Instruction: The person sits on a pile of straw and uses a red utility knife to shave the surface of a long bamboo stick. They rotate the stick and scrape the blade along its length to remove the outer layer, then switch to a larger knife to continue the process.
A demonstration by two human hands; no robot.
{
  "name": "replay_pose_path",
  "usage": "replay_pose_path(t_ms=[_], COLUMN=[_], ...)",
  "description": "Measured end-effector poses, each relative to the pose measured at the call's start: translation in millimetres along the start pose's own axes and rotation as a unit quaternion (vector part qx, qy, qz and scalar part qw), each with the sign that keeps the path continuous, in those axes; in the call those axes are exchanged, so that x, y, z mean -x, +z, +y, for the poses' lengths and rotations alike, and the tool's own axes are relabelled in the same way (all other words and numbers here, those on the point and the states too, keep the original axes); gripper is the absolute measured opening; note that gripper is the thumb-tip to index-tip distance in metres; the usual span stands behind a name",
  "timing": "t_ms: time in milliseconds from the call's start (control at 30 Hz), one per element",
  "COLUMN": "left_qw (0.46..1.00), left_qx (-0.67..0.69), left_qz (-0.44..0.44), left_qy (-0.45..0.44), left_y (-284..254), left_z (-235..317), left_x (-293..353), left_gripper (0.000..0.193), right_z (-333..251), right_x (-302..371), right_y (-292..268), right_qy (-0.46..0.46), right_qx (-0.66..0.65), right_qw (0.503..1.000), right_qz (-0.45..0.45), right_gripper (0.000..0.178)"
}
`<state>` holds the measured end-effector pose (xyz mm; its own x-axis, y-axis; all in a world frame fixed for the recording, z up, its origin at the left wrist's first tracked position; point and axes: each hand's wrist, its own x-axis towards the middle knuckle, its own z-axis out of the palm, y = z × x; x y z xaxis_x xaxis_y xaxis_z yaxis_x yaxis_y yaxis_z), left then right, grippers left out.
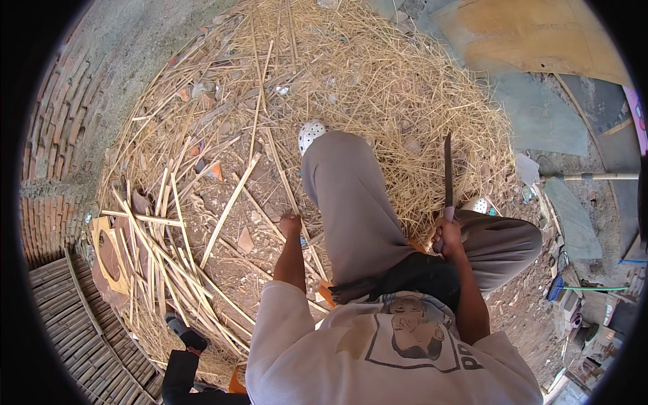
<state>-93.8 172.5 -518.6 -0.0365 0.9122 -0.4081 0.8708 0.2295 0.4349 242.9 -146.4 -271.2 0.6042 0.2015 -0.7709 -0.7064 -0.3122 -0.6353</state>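
While the right hand (447, 235) is gripping a machete (448, 169) by its handle beside the bent right leg (503, 239), the blade is pointing away over the straw (405, 88). The left hand (290, 225) is curling next to a pale strip (282, 167) (whether it is grasping it, I cannot tell). The work seems to be pausing between cuts; another stroke would be calling for a steadied strip and fingers clear of the edge. Farther out, loose strips (162, 256) are crowding the left before a brick wall (57, 121), while low straw is leaving room ahead.
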Motion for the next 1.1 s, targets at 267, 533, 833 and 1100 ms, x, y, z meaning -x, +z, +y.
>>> replay_pose_path(t_ms=[267, 533, 833, 1100], left_qw=[0.998, 0.988, 0.926, 0.81], left_qx=[0.015, 0.026, 0.216, 0.506], left_qz=[0.049, 0.043, 0.25, 0.013], left_qy=[0.031, 0.148, 0.183, 0.296], left_y=[5.4, -10.4, -107.8, -281.6], left_z=[16.6, 10.2, 179.6, 384.8], left_x=[5.8, -12.3, -160.0, -118.8], left_gripper=[0.027, 0.028, 0.023, 0.02], right_z=[9.8, 7.3, -4.3, 10.9], right_x=[-17.8, -17.8, -7.1, -16.9], right_y=[-6.8, -5.7, 4.1, -11.6], right_qy=[0.05, 0.053, 0.049, 0.056], right_qx=[-0.048, -0.061, -0.043, -0.081], right_qw=[0.998, 0.997, 0.998, 0.995], right_qz=[-0.001, -0.007, 0.007, -0.002], right_gripper=[0.02, 0.017, 0.016, 0.014])
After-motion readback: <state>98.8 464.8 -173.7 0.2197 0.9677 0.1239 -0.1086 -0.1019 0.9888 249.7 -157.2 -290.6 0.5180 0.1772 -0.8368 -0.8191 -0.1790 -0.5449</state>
